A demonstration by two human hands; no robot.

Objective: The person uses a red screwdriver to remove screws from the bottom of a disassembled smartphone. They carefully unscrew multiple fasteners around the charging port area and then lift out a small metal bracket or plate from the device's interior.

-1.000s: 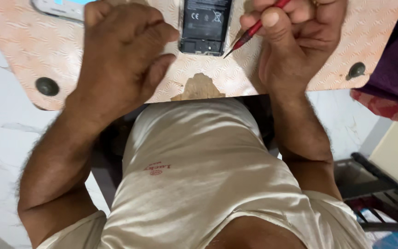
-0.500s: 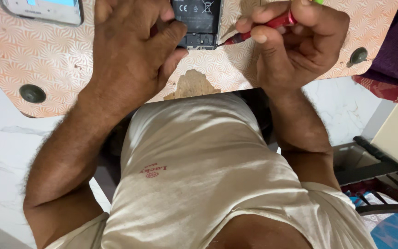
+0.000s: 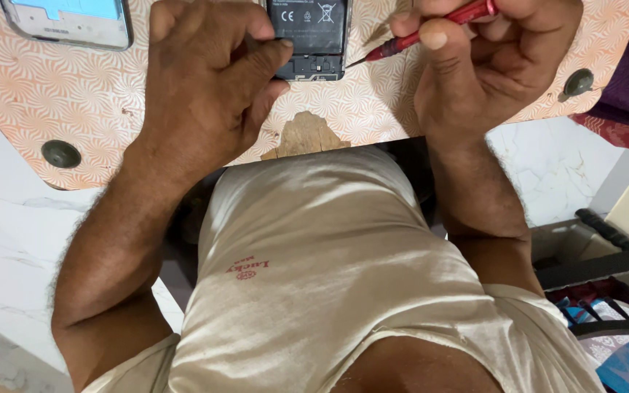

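Observation:
An opened phone with its black battery showing lies on the orange patterned tabletop at the top centre. My left hand rests on the table with its fingers curled against the phone's left edge and bottom corner. My right hand pinches a red screwdriver, whose tip points left at the phone's lower right corner. Whether the tip touches the phone is unclear.
A phone's detached back cover lies at the top left. The tabletop has a chipped patch at its near edge and round dark bolts. Below is my torso in a cream vest; dark racks stand at the lower right.
The view has shifted so the table sits lower in frame. My left hand stays on the phone. The screwdriver tip has come close to the phone's lower right corner.

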